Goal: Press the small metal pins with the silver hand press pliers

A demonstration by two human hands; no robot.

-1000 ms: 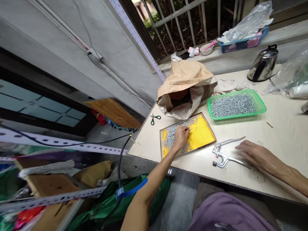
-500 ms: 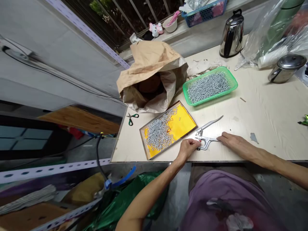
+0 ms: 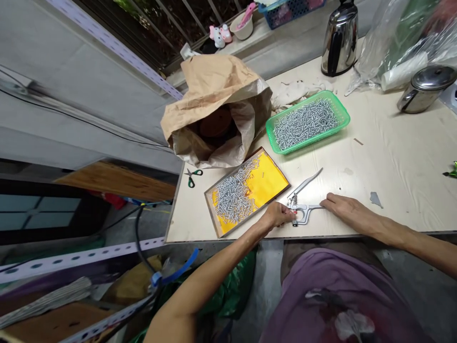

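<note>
A pair of metal snap-fastener pliers (image 3: 314, 206) lies near the front edge of the table, its handles spread apart and a spring showing near the pivot. My right hand (image 3: 344, 212) is closed on the end of the lower handle, palm down against the table. At the jaw end, my left hand (image 3: 277, 214) has its thumb and fingers pinched together. A small red spot shows beside those fingertips; whatever they hold is too small to make out. Left of the pliers, a shallow yellow-bottomed tray (image 3: 271, 174) holds many small silvery metal pieces.
Behind the tray stands an open brown paper bag (image 3: 217, 81). A green basket (image 3: 310, 145) of similar metal pieces sits to its right. Scissors (image 3: 193, 177) lie at the left table edge. A kettle (image 3: 341, 40), a lidded metal cup (image 3: 423, 93) and plastic bags (image 3: 389, 57) stand farther back.
The view has shifted slightly. My left fingertips have drawn a little up and left at the jaws, leaving more of the lower jaw end visible. My right hand keeps hold of the handle.
</note>
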